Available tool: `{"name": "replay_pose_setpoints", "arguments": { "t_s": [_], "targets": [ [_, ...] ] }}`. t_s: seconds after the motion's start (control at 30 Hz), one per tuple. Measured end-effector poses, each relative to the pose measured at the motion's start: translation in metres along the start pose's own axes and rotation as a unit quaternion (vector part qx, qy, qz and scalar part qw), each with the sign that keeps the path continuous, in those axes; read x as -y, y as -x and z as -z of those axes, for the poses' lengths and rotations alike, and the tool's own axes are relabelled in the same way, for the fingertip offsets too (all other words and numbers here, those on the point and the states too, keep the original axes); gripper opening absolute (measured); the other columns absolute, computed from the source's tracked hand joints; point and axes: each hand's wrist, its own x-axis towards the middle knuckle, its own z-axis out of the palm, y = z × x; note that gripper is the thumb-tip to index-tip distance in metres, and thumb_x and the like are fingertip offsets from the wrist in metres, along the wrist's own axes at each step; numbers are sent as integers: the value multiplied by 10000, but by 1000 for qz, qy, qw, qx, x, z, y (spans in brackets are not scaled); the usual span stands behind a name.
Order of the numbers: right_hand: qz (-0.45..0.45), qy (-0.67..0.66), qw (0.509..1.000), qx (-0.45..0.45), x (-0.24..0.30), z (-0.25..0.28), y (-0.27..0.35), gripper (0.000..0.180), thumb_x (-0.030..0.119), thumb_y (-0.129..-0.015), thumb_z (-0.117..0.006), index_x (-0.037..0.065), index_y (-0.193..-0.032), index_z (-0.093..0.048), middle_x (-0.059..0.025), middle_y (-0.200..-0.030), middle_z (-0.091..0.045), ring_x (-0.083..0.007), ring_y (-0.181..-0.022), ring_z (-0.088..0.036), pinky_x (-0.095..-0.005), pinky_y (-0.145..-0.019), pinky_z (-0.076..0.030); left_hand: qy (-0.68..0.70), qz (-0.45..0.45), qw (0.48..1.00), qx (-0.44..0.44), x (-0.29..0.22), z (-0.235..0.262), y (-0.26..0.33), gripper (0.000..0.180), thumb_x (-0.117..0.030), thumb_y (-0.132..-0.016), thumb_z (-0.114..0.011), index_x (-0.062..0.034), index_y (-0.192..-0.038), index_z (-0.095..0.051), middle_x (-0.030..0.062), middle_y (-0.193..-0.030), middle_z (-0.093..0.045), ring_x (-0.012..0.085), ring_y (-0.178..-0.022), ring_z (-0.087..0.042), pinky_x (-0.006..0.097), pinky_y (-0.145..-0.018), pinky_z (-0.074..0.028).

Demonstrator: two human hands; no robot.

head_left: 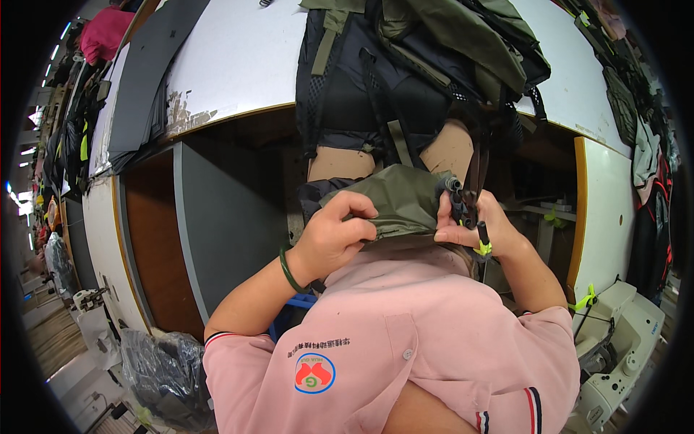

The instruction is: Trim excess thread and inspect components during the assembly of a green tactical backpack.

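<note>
Left hand (pixel 336 235): sat just off the view's centre toward seven o'clock, grasping the edge of the olive fabric (pixel 401 195) between thumb and curled fingers.
Green bangle (pixel 289 271): circled the left wrist.
Right hand (pixel 499 223): showed at three o'clock, closed around dark fittings (pixel 455 194), too jumbled to name, at the fabric's three o'clock end.
Neon yellow-green piece (pixel 483 249): stood out just beside the right thumb.
Olive fabric: lay spread between both hands, just off centre toward two o'clock.
Backpack (pixel 332 108): sprawled over the table's edge toward one o'clock, in black and olive, with straps hanging down.
White table (pixel 238 58): stretched from eleven to one o'clock.
Dark grey sheets (pixel 148 79): lay stacked at ten o'clock.
Pink shirt (pixel 463 318): filled six o'clock.
Sewing machine (pixel 622 354): stood at four o'clock, in off-white.
Plastic-wrapped bundle (pixel 163 376): rested between seven and eight o'clock.
</note>
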Motion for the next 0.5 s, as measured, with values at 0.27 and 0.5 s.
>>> {"name": "replay_pose_setpoints", "arguments": {
  "t_s": [0.27, 0.5],
  "targets": [
    [-12, 64, 998, 12, 9, -2, 3, 349, 61, -764, -867, 39, -929, -561, -12, -797, -621, -64, -728, -568, -232, -672, -492, -36, -98, 994, -19, 11, -4, 13, 337, 175, -649, -727, -59, -791, -531, 158, -1051, -578, 245, -867, -658, 308, -747, -560],
    [-9, 92, 996, 9, 7, -3, 4, 365, 93, -741, -884, 47, -901, -559, -14, -780, -611, -87, -712, -580, -252, -662, -489, -36, -84, 995, -34, 10, -5, 11, 353, 131, -675, -771, -70, -744, -487, 155, -1012, -618, 221, -827, -652, 288, -710, -549]
  ]
}}
